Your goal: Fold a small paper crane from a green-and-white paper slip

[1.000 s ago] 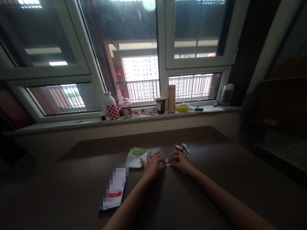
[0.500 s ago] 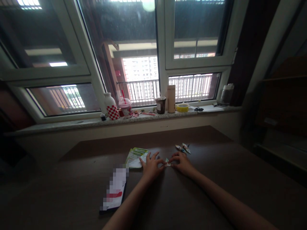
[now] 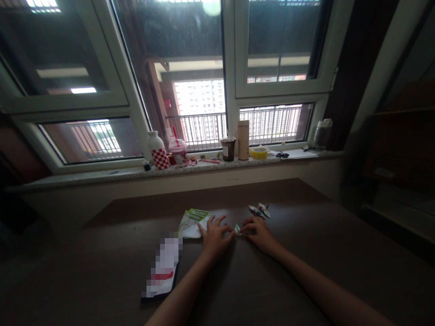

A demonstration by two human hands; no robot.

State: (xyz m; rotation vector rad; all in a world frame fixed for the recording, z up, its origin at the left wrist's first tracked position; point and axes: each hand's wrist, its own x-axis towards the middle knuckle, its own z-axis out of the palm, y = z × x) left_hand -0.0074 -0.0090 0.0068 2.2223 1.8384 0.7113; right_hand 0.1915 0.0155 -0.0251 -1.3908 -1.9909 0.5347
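Between my hands, low over the brown table [image 3: 258,280], is a small folded piece of paper [image 3: 237,230], white with some green. My left hand [image 3: 215,235] pinches its left side with thumb and forefinger, the other fingers spread. On its right side, my right hand [image 3: 257,232] grips it with the fingertips, fingers curled. Just beyond my right hand lie several small folded paper pieces [image 3: 260,210] with pointed ends. To the left of my left hand rests a fanned stack of green and white paper sheets [image 3: 195,222], partly behind my fingers.
A dark-edged flat object with a blurred-out top [image 3: 165,267] lies left of my left forearm. Along the windowsill [image 3: 204,166] stand a checkered bottle [image 3: 158,151], a pink cup with straw [image 3: 178,151], a dark cup [image 3: 228,148], a beige flask [image 3: 243,140], yellow tape [image 3: 259,153] and scissors [image 3: 282,155].
Both hands stay almost where they were. The small folded paper between the fingertips shows a slightly different shape, its pale face more upright now.
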